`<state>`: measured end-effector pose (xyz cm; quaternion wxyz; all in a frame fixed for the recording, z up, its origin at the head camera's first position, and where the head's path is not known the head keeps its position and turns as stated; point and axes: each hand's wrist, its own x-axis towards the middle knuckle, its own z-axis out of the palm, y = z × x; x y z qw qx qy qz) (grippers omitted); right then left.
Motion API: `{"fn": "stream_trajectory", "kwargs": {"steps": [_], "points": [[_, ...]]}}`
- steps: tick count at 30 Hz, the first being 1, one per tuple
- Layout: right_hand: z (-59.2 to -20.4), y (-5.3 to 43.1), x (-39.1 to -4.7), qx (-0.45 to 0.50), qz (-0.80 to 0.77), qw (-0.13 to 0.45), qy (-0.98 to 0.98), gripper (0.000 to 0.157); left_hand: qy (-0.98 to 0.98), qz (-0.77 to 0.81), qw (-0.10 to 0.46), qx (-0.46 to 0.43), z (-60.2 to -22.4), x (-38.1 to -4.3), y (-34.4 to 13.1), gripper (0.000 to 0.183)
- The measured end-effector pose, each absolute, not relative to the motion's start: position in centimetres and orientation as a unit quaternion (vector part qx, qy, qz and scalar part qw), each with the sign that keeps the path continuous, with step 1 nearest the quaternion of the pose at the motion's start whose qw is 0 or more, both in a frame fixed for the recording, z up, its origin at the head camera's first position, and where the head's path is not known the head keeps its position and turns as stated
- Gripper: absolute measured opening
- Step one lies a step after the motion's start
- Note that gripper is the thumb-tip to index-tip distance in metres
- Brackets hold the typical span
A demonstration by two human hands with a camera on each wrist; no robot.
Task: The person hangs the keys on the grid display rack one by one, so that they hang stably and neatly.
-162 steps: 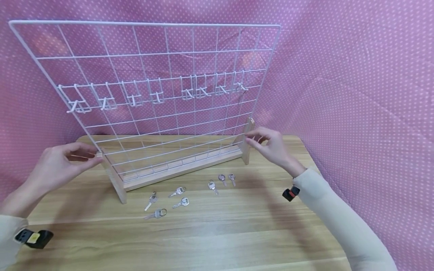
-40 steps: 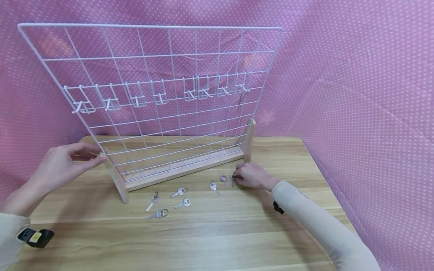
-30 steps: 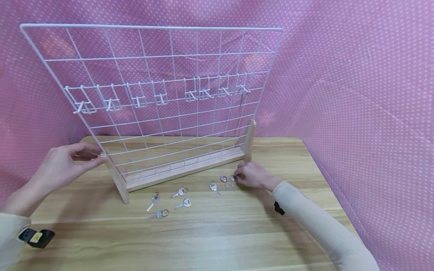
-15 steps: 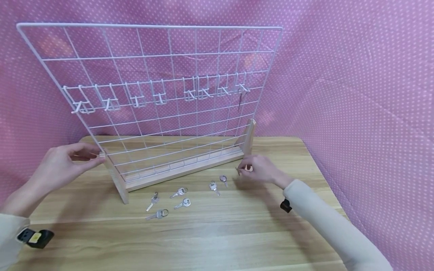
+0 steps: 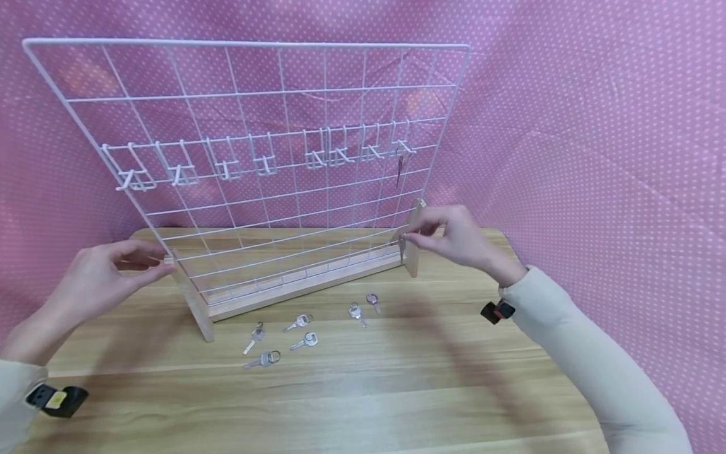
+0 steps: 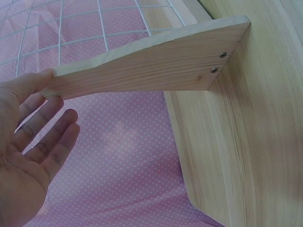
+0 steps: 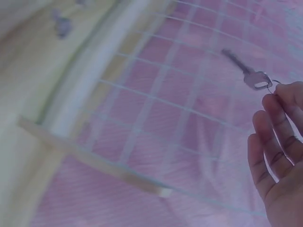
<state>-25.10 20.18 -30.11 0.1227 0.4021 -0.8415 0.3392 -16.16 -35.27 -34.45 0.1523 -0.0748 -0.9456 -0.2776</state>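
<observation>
My right hand point(image 5: 456, 239) pinches a key point(image 5: 402, 247) by its ring, in front of the rack's right wooden support. In the right wrist view the key point(image 7: 255, 79) dangles from the fingertips, its blade pointing away. With thumb and index finger my left hand point(image 5: 93, 274) grips the upper end of the left wooden support point(image 6: 156, 64); its other fingers extend below. The white wire grid rack point(image 5: 246, 43) carries a row of hooks, and another key point(image 5: 399, 170) hangs on the rightmost hook point(image 5: 404, 146). Several keys lie on the table, the nearest being a round-headed key point(image 5: 372, 300).
A wooden base bar point(image 5: 306, 282) joins the two supports on the wood-grain table point(image 5: 363, 391). More keys, including one with a ring point(image 5: 265, 359), lie before the bar. Pink dotted cloth point(image 5: 595, 157) surrounds the table at the back and sides.
My right hand let go of the right support, took the rightmost key from the table by its ring and lifted it up beside the rack. The left hand has kept its grip.
</observation>
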Motion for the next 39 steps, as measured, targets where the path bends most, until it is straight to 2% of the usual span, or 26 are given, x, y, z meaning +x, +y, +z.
{"fn": "stream_trajectory", "kwargs": {"steps": [7,11,17,34,39], "points": [[-25.0,18.8,-24.6,0.375,0.348,0.160,-0.844,0.003,-0.946,-0.275,0.155,-0.074,-34.4,-16.1,-35.2,0.031],[-22.9,17.7,-24.5,0.368,0.337,0.197,-0.844,0.002,-0.946,-0.274,0.155,-0.076,-34.4,-16.2,-35.3,0.031],[-20.7,16.1,-25.0,0.336,0.333,0.223,-0.852,0.005,-0.946,-0.274,0.156,-0.076,-34.5,-16.3,-35.4,0.031],[-21.0,14.9,-27.0,0.327,0.274,0.271,-0.863,0.007,-0.939,-0.281,0.175,-0.090,-34.7,-16.3,-35.3,0.026],[-20.9,15.0,-26.9,0.333,0.275,0.270,-0.861,0.008,-0.937,-0.287,0.178,-0.090,-34.7,-16.3,-35.2,0.026]]}}
